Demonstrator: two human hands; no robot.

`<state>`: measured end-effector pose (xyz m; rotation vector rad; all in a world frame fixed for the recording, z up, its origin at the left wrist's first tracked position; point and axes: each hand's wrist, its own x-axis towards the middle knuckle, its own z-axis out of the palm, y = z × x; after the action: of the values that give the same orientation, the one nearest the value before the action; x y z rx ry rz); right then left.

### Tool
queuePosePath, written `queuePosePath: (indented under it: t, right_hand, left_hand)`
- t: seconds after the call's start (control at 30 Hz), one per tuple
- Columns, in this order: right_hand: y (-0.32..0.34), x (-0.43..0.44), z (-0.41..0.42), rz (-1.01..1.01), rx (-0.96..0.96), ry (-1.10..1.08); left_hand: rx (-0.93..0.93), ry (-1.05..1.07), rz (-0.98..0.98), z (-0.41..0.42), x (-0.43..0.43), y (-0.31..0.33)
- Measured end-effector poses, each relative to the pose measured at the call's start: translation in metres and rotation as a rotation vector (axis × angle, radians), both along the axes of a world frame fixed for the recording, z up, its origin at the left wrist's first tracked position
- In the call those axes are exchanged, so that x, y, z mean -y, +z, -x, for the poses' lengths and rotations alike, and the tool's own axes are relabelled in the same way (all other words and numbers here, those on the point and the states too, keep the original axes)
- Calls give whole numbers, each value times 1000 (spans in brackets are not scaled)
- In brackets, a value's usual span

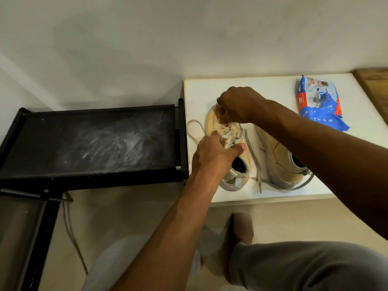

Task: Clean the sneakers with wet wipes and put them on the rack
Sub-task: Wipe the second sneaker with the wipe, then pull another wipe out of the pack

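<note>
Fingers (214,135) of my left hand (211,154) are curled round the tongue and lacing of the first sneaker (211,122), with my thumb closed on the right side of the tongue, just above the opening. This tan sneaker stands on the white table (199,89), toe towards twelve o'clock, heel towards six. From my left hand, my right hand (239,106) is at one o'clock, right over the toe cap. Its fingers are balled into a fist, knuckles down against the toe. Whether anything is clasped inside I cannot tell, as the back of the hand covers it. A loose lace (195,127) loops off the sneaker at nine o'clock onto the table.

The second sneaker (281,162) lies just beside the first at three o'clock, partly under my right forearm, and neither hand touches it. The wet wipes pack (319,103), blue and crumpled, lies near the table's far right corner, at three o'clock from my right hand and well apart from it.

The black rack (94,139) stands against the table's left edge, at nine o'clock from both hands, its top shelf smeared with pale dust. Below, at six o'clock, are my grey trouser legs (304,265) and a foot (241,227) on the floor.
</note>
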<state>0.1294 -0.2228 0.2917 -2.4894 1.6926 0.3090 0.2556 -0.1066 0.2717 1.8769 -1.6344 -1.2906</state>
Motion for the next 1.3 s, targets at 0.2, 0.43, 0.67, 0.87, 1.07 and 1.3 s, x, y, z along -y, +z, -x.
queuePosePath:
  t: [0.2, 0.43, 0.67, 0.87, 1.07, 1.3]
  right_hand:
    - [-24, -10, 8, 271, 66, -14]
    - [-15, -26, 35, 181, 621, -366]
    - [-5, -61, 54, 43, 914, -421]
    - [6, -74, 68, 28, 1173, -457]
    - [10, -79, 102, 69, 1375, -625]
    - [4, -82, 135, 126, 1507, -707]
  left_hand:
    - [13, -4, 35, 0, -3, -1]
    - [215, -10, 83, -3, 1, 3]
    - [53, -13, 298, -2, 7, 4]
    - [-36, -57, 337, 0, 4, 1]
    - [-36, -68, 374, 3, 3, 4]
    - [-34, -71, 385, 6, 2, 5]
